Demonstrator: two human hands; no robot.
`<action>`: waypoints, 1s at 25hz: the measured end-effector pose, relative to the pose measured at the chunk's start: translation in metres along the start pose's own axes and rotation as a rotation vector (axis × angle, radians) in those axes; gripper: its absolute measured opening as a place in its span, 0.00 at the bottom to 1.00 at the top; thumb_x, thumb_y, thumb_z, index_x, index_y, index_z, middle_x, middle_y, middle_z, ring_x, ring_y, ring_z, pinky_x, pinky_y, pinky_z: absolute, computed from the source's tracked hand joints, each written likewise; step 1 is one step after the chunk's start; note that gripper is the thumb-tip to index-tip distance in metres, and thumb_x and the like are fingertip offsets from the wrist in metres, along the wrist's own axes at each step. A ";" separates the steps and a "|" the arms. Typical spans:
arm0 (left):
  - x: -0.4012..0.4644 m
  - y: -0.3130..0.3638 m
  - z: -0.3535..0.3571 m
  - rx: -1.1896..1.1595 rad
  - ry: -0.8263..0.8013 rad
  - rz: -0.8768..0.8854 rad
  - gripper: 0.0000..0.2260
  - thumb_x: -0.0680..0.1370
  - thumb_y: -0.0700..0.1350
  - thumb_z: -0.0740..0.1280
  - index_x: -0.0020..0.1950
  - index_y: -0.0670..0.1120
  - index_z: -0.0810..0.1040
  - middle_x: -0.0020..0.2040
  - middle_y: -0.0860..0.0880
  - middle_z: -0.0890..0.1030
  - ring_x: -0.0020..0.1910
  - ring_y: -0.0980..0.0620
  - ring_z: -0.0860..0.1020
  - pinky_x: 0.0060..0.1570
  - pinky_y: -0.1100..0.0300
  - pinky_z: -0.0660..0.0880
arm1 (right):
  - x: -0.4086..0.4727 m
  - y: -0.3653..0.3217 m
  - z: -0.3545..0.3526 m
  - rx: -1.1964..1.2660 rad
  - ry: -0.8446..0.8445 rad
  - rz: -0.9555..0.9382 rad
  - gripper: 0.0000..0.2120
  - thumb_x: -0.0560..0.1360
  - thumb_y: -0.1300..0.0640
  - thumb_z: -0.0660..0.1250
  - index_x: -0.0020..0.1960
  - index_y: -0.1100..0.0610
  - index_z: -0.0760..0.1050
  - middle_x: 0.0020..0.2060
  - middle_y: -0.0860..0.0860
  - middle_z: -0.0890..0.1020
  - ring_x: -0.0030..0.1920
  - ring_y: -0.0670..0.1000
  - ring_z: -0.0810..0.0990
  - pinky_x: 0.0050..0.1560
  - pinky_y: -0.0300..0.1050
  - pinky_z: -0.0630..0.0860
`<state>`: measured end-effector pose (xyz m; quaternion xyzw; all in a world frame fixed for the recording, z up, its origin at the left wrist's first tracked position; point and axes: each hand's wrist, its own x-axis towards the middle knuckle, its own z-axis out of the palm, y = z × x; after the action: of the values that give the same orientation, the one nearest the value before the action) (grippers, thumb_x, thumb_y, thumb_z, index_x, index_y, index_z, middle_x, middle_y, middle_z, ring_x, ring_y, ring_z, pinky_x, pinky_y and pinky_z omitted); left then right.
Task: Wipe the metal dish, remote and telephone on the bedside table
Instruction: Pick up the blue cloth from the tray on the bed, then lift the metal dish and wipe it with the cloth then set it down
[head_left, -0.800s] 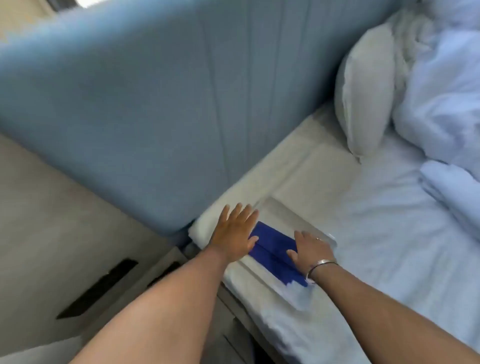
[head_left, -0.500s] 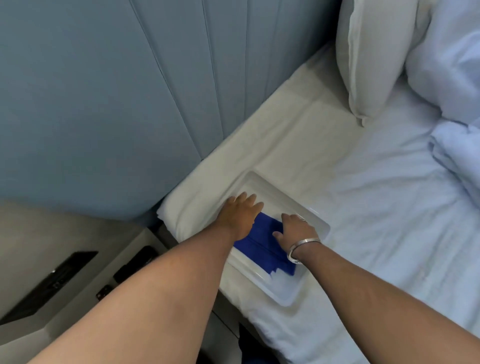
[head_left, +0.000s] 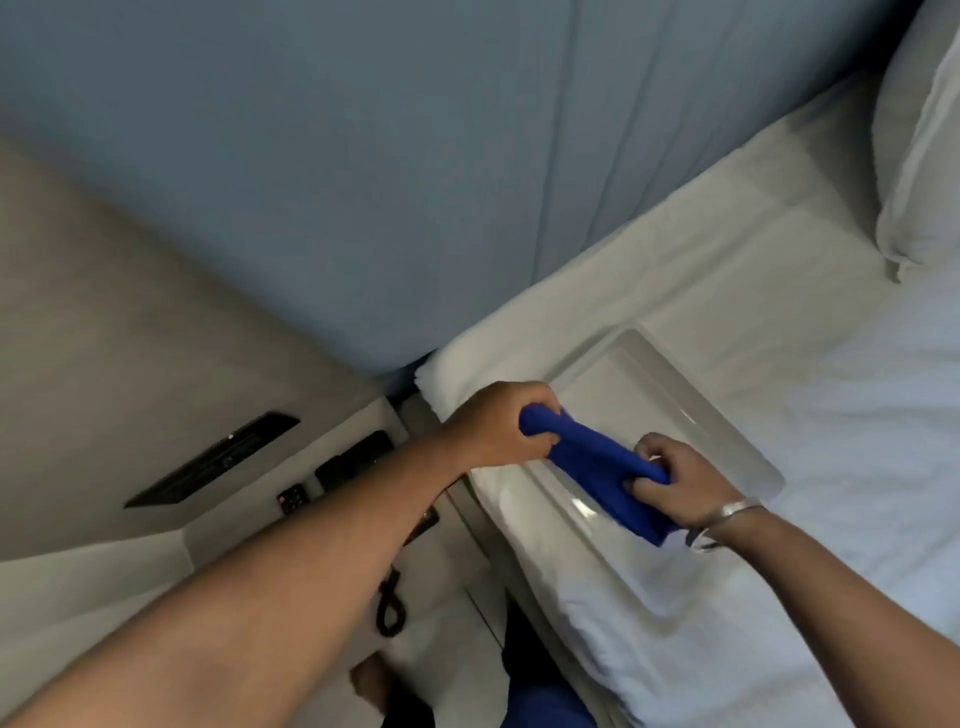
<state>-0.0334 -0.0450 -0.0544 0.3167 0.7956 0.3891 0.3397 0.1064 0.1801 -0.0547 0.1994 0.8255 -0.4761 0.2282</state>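
A shallow rectangular metal dish lies on the white bed sheet near the mattress corner. Over it hangs a dark blue cloth, bunched and stretched between both hands. My left hand grips the cloth's upper end. My right hand, with a metal bangle on the wrist, grips its lower end. Left of the bed is the bedside table with a dark remote. A coiled black cord hangs below my left forearm; the telephone itself is hidden.
A blue padded headboard rises behind the bed. A white pillow lies at the upper right. A dark switch panel and a small button block sit in the beige wall unit.
Both hands lay flat on the spread cloth in the dish before; now they have gathered it and lifted it, one fist at each end. The view has tilted down towards the bedside table.
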 end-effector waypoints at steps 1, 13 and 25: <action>-0.030 -0.009 -0.014 -0.240 0.092 -0.060 0.08 0.70 0.46 0.72 0.47 0.52 0.78 0.42 0.59 0.81 0.42 0.58 0.79 0.43 0.59 0.78 | -0.007 -0.021 0.011 0.086 -0.029 0.003 0.06 0.63 0.55 0.68 0.40 0.50 0.73 0.29 0.53 0.80 0.29 0.51 0.77 0.29 0.38 0.73; -0.326 -0.248 -0.021 -0.746 0.807 -0.630 0.15 0.79 0.42 0.70 0.65 0.45 0.77 0.47 0.47 0.84 0.46 0.51 0.82 0.45 0.59 0.79 | 0.039 -0.176 0.364 -0.372 -0.572 -0.082 0.10 0.69 0.45 0.70 0.37 0.49 0.74 0.33 0.48 0.78 0.34 0.48 0.76 0.31 0.40 0.67; -0.386 -0.397 0.072 -0.779 0.949 -1.216 0.06 0.70 0.37 0.70 0.45 0.38 0.81 0.46 0.39 0.83 0.45 0.39 0.84 0.32 0.47 0.83 | 0.021 -0.192 0.419 -0.312 -0.420 -0.009 0.03 0.70 0.51 0.69 0.42 0.46 0.76 0.38 0.47 0.83 0.40 0.50 0.81 0.35 0.43 0.73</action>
<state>0.1472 -0.5096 -0.3055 -0.4990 0.6945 0.4761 0.2050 0.0632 -0.2745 -0.1185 0.0550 0.8244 -0.3750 0.4204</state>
